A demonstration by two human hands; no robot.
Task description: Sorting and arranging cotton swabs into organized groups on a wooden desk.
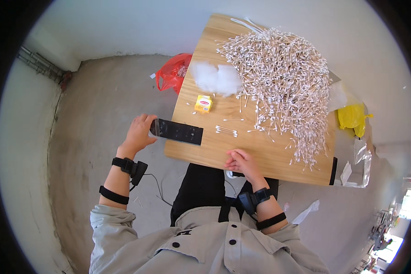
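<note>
Left hand (pixel 139 132) clamps the black strip (pixel 177 131) at the table (pixel 269 155) edge, right hand (pixel 240 162) rests curled, empty; best keep the strip flat

1. Bright, even daylight throughout; strongest at the lower right rim, well right of the right hand (pixel 243 163) fingers, where an opening is blown out to white.
2. Soft, short shadows only, lying under the table (pixel 269 153) edge just below those fingers.
3. Sharp focus around both hands; mild softness toward the rim.
4. Heavy fisheye bending: table edges bowed, black vignette encircling the picture.
5. Slight glare on the black strip (pixel 177 131) beside the left hand (pixel 139 132) fingertips.
</note>
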